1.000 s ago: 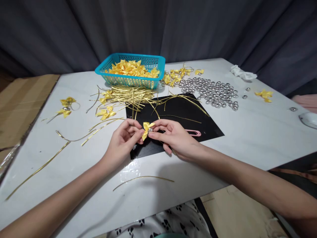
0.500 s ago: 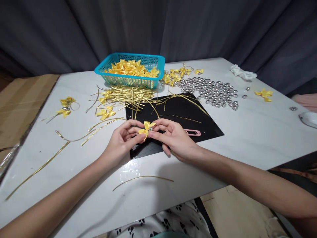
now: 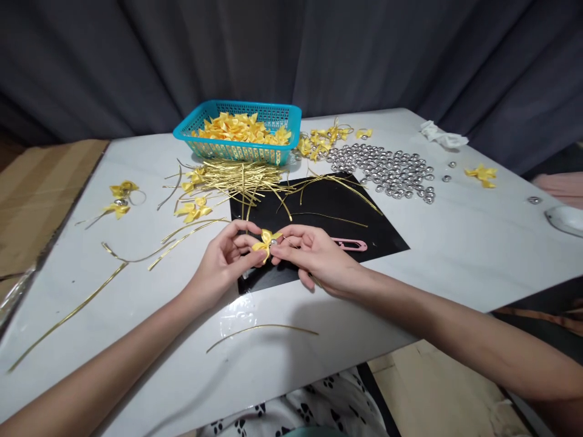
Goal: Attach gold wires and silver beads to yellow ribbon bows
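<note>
Above the black sheet (image 3: 387,233), my left hand (image 3: 228,255) pinches a yellow ribbon bow (image 3: 263,244) by its left side. My right hand (image 3: 314,255) is closed at the bow's right side, thumb and forefinger on a small silver bead (image 3: 274,242) against the bow's middle. A thin gold strand seems to run through my right fingers; most of it is hidden. Just right of that hand, a pink snap clip (image 3: 355,244) lies on the sheet. Behind my hands lies a pile of gold twist ties (image 3: 237,177).
A teal basket (image 3: 191,134) of yellow bows stands at the back. Many silver beads (image 3: 392,170) spread right of it. Bows with beads (image 3: 121,200) lie at left, a white cloth (image 3: 444,135) at back right. One loose gold tie (image 3: 264,327) lies in front.
The right thumb and forefinger have shifted slightly on the bead, and the bow has turned a little. Both hands keep their hold. The whole view has shifted slightly.
</note>
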Tool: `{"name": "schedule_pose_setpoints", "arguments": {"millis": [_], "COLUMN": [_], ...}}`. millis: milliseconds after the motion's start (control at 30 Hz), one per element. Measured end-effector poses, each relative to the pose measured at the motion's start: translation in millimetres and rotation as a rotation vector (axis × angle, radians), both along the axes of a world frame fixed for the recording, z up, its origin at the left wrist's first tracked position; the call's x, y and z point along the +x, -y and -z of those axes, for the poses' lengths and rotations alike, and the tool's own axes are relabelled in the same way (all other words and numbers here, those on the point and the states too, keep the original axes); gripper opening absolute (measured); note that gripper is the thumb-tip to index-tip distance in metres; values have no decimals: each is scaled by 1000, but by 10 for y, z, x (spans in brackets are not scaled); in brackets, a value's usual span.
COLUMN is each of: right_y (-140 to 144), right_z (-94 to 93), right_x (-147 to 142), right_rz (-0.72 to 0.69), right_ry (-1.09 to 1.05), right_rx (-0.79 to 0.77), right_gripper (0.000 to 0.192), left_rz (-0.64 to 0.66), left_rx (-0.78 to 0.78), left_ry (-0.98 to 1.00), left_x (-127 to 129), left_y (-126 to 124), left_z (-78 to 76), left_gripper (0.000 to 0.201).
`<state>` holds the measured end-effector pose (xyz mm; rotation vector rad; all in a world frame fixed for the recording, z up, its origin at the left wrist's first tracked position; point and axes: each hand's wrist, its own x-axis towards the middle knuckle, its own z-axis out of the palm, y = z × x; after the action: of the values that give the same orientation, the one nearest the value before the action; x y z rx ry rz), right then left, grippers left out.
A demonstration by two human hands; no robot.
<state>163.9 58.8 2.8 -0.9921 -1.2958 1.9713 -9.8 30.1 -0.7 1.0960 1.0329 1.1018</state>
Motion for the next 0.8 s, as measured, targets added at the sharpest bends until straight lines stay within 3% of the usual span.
{"name": "schedule_pose_setpoints", "arguments": {"millis": [133, 367, 600, 800], "right_y": [-2, -30, -41, -41], "right_z": [-55, -78, -65, -61], "right_x": [14, 4, 5, 11], "right_rz": [-49, 89, 102, 127], "right_ry": [11, -20, -19, 15], "right_rx": [-53, -24, -33, -17], "right_gripper": [37, 31, 29, 22], "left_rz": [4, -5, -171, -185], "left_rx": [3, -8, -42, -62], "left_ry": [15, -51, -80, -28], "left_x": [3, 7, 31, 29], "left_y": [5, 6, -14, -24], "left_z": [-11, -13, -10, -16], "left_gripper": [32, 27, 15, 14]}}
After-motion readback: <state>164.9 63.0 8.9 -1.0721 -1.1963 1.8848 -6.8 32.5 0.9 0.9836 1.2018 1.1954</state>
